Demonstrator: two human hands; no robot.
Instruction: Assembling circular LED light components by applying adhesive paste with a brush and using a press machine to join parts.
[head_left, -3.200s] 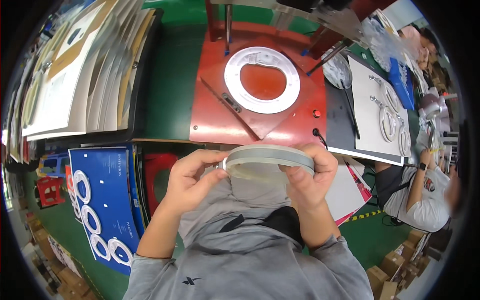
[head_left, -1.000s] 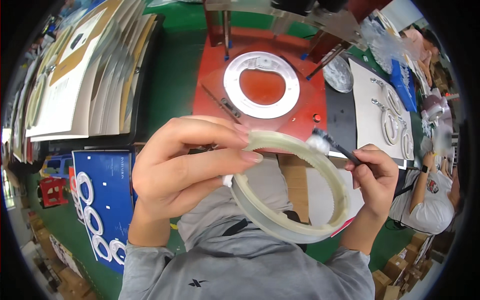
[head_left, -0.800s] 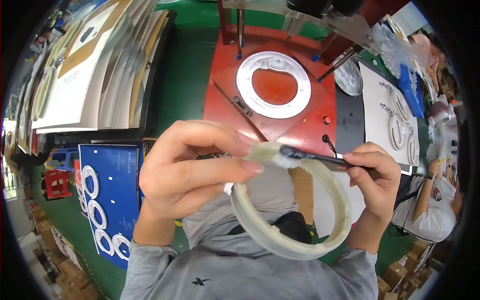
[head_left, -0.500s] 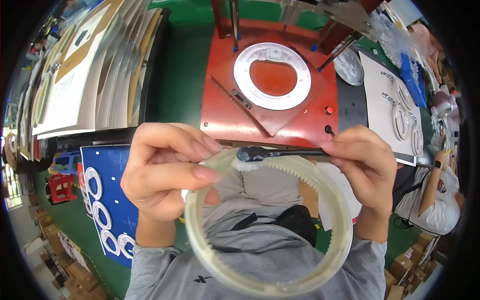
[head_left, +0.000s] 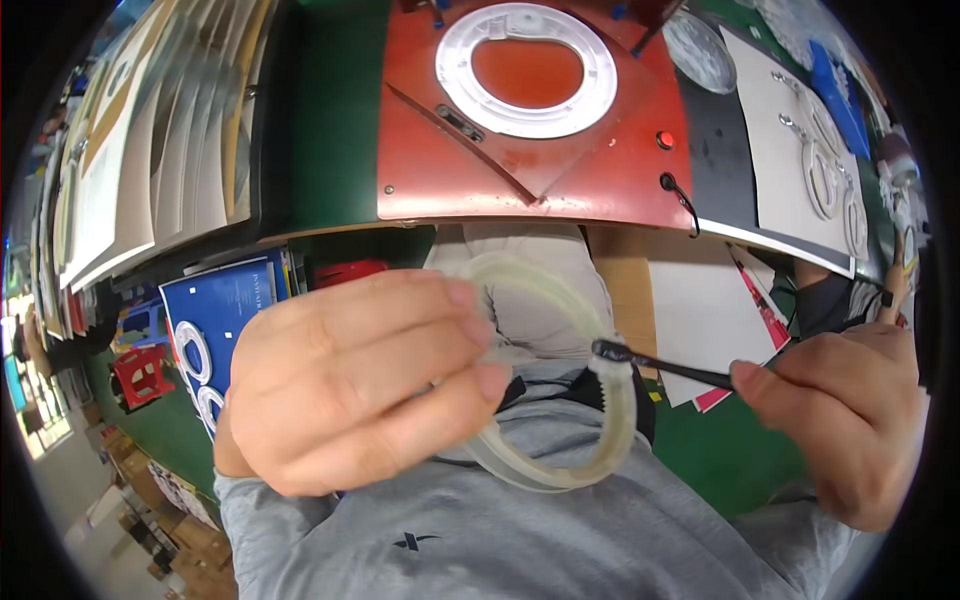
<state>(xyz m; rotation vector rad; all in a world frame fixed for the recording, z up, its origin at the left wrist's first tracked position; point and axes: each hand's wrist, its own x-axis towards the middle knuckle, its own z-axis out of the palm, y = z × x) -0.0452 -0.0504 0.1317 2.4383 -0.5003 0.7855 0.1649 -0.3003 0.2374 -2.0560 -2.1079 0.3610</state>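
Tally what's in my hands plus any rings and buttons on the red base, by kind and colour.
Pale ring, left hand: 1
Black brush, right hand: 1
White ring, red base: 1
Red button, red base: 1
Total: 4

My left hand (head_left: 350, 385) looks big, with its back turned up to me. Its fingers (head_left: 400, 350) bend and point right, and three fingertips (head_left: 492, 380) sit in a row (I can't see that thumb well). A bit of my left arm (head_left: 231, 450) shows below. My right hand (head_left: 840, 430) is well apart, pointing left, curled in a pinch.
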